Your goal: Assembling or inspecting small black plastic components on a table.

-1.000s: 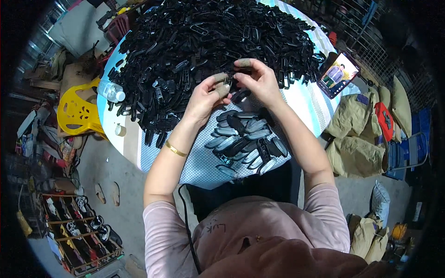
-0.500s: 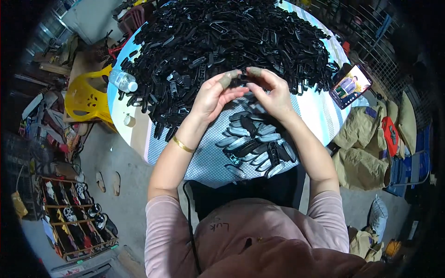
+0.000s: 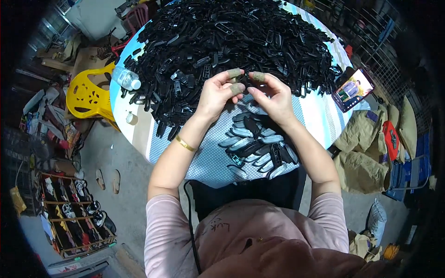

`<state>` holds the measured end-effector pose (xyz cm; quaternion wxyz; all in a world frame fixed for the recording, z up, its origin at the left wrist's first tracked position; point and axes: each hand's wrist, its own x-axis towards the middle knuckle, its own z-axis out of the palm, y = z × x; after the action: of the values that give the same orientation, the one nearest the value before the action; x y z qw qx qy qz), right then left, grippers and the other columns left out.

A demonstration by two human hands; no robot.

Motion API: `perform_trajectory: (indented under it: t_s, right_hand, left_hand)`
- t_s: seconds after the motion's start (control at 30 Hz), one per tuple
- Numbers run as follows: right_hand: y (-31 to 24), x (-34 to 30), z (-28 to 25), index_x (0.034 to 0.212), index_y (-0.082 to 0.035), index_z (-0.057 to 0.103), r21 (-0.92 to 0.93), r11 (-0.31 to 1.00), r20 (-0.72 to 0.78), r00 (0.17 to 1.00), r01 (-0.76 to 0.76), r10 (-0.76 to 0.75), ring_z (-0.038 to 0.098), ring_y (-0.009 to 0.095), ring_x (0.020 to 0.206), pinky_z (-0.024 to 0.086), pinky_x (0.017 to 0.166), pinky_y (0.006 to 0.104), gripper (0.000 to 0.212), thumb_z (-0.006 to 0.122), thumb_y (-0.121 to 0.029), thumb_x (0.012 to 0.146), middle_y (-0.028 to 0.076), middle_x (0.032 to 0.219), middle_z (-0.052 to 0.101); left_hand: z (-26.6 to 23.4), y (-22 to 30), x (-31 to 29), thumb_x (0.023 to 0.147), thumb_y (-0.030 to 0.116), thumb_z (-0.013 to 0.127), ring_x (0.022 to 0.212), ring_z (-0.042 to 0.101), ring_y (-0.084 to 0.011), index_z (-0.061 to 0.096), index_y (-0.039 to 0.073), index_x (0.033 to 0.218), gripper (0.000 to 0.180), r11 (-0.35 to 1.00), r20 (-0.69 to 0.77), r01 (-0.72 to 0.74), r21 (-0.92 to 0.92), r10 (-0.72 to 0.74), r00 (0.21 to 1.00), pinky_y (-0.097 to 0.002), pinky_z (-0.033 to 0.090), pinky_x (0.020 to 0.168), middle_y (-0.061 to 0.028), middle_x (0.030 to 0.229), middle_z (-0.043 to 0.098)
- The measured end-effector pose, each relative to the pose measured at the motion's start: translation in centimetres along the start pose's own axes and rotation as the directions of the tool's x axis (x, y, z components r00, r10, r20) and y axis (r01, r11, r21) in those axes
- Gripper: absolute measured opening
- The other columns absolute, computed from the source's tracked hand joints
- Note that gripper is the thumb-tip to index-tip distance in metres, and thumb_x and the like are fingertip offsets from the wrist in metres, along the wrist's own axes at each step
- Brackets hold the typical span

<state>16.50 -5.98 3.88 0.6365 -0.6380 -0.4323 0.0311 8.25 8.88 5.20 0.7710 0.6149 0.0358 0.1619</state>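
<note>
My left hand (image 3: 219,93) and my right hand (image 3: 271,96) meet over the table, fingertips together on a small black plastic part (image 3: 244,82) held between them. Thumbs and forefingers wear grey-green finger covers. A gold bangle (image 3: 185,144) circles my left wrist. Just beyond the hands spreads a big heap of black plastic pieces (image 3: 222,41). Below the hands, near the table's front edge, lies a smaller row of assembled black pieces (image 3: 257,148).
The round table (image 3: 204,160) has a dotted and striped cloth. A clear water bottle (image 3: 126,78) and a small cup (image 3: 131,118) sit at its left; a phone (image 3: 353,89) with a lit screen at its right. A yellow plastic chair (image 3: 88,95) stands left; sacks lie right.
The view has shifted a little. Both hands stay together on a black piece, with the fingers working it; the row of finished pieces looks the same.
</note>
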Motion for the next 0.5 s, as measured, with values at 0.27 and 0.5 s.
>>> perform_trajectory:
  t_s: [0.27,0.5]
  right_hand:
    - [-0.2,0.0,0.3,0.106,0.003,0.058,-0.053,0.997,-0.034,0.998,0.057,-0.058,0.059,0.013,0.089,0.051,0.076,0.0239,0.030,0.065,-0.001,0.077,0.007,0.102,0.058]
    - [-0.3,-0.1,0.7,0.101,0.001,0.059,-0.403,0.876,-0.030,0.953,0.265,-0.301,0.063,0.019,0.077,0.052,0.067,0.0269,0.034,0.069,0.000,0.069,0.011,0.093,0.060]
  left_hand:
    - [-0.4,-0.7,0.0,0.074,0.005,0.070,0.070,0.059,-0.0071,0.058,-0.002,0.109,0.037,0.957,-0.071,-0.125,0.262,0.148,0.986,-0.0203,0.048,0.064,-0.0031,0.081,0.063]
    - [1.7,-0.8,-1.0,0.080,0.002,0.064,0.084,0.058,-0.0098,0.055,-0.006,0.114,0.036,0.975,-0.107,-0.129,0.181,0.150,0.983,-0.0217,0.048,0.075,-0.0086,0.100,0.063]
